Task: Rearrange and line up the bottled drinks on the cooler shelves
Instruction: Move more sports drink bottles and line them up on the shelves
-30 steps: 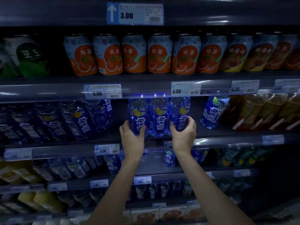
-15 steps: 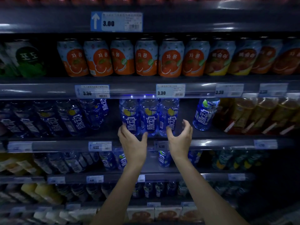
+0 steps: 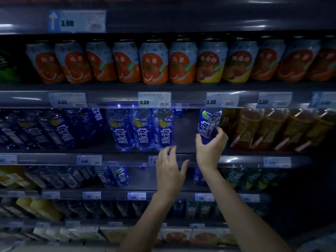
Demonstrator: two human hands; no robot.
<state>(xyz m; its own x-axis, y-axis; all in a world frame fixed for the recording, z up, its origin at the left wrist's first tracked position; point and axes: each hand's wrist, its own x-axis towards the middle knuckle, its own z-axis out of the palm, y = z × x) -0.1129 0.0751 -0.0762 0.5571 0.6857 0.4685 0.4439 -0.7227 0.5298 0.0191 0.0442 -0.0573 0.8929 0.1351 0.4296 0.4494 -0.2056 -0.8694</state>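
Observation:
Three blue bottles (image 3: 142, 130) with white lettering stand side by side on the second shelf (image 3: 127, 158). A gap lies to their right, then a lone blue bottle (image 3: 208, 124) with a green mark near its top. My right hand (image 3: 211, 148) is wrapped around the lower part of that lone bottle. My left hand (image 3: 170, 171) hovers in front of the shelf edge below the gap, fingers spread, holding nothing. More blue bottles (image 3: 51, 131) lean in a darker row at the left.
Orange and yellow cans (image 3: 154, 62) fill the shelf above. Amber bottles (image 3: 272, 128) stand just right of the lone blue bottle. Lower shelves hold mixed bottles (image 3: 120, 176) and boxes (image 3: 203, 237). Price tags (image 3: 154, 99) line the shelf edges.
Both hands let go of the three-bottle group. My right hand moved right and took hold of the lone blue bottle. My left hand dropped below the gap. The view shifted right.

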